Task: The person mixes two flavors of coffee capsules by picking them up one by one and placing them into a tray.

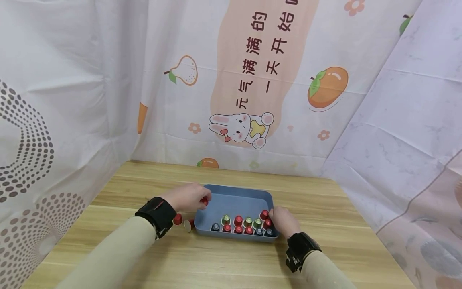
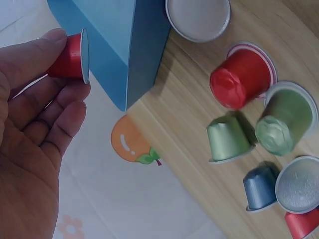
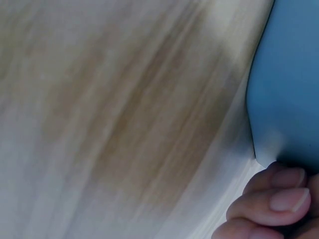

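Observation:
A red coffee capsule point(image 2: 70, 57) is pinched between the thumb and fingers of my left hand point(image 1: 188, 197), its pale lid facing the blue tray point(image 1: 234, 206) in the left wrist view. In the head view that hand is over the tray's left end. My right hand point(image 1: 284, 221) grips the tray's right side, and its curled fingers point(image 3: 271, 205) show against the blue wall in the right wrist view. Red, green and dark blue capsules stand in the tray in a row along the near side, with more behind them, including a red capsule point(image 1: 264, 215) by my right hand.
Loose capsules lie on the wooden table left of the tray, among them a red one point(image 2: 234, 82), a green one point(image 2: 229, 137) and a dark blue one point(image 2: 260, 186). A printed curtain point(image 1: 180, 108) hangs along the table's back edge and both sides.

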The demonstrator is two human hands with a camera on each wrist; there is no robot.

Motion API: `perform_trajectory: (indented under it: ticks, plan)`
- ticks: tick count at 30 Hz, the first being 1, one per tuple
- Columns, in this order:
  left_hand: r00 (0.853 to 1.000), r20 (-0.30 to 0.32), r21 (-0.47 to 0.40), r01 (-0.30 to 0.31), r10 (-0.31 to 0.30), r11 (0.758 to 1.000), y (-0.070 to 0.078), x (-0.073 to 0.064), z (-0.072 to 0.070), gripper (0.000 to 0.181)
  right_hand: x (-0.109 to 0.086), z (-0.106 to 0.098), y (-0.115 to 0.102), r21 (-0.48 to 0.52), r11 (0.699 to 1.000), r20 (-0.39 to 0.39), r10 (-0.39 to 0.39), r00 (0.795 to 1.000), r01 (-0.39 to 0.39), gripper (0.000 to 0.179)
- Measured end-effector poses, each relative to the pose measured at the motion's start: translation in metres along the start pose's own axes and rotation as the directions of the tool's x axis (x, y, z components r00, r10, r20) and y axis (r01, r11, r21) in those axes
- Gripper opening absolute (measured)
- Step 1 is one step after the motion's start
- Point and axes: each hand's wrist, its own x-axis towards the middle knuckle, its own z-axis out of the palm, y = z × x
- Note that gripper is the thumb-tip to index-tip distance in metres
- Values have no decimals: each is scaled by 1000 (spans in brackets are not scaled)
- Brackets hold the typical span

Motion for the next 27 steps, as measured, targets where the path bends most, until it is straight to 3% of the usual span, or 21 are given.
perform_trajectory:
  ticks: [14,21,27]
  plan:
    - [1000,2,4,-6,6,1000,12,10,13,13,0,1,1,-5,1000,0,-1,1000,1,36]
    - [1000,15,-25,18,-17,1000,13,15,26,19,0,2,2,-6,1000,-8,-13,1000,13,35]
    - [1000,22,-34,1,0,999,12,20,36,17,0,3,2,-3,1000,-11,-11,1000,11,36]
